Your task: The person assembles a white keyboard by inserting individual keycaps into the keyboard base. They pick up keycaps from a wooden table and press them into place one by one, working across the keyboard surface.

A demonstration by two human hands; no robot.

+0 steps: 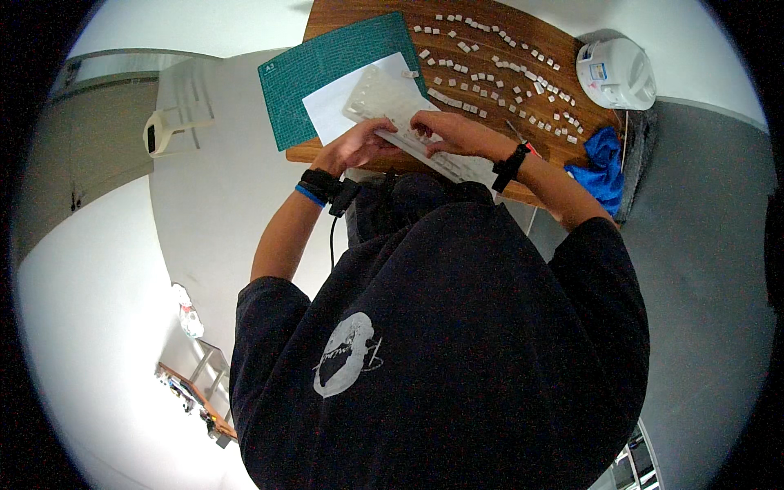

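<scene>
Head view: both hands rest on a white keyboard (408, 122) at the near edge of the wooden desk (523, 41). The left hand (357, 145) curls around its edge, gripping it; the right hand (453, 131) presses on top, fingertips hidden. Loose white keycaps (498, 73) lie scattered beyond.

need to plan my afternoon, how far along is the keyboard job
Looks well along on removal: many white keycaps lie in loose rows on the wooden table. In hand: the left hand and right hand both rest on the white keyboard, over a paper sheet and green cutting mat. What's left on the board is hidden by the hands.
</scene>
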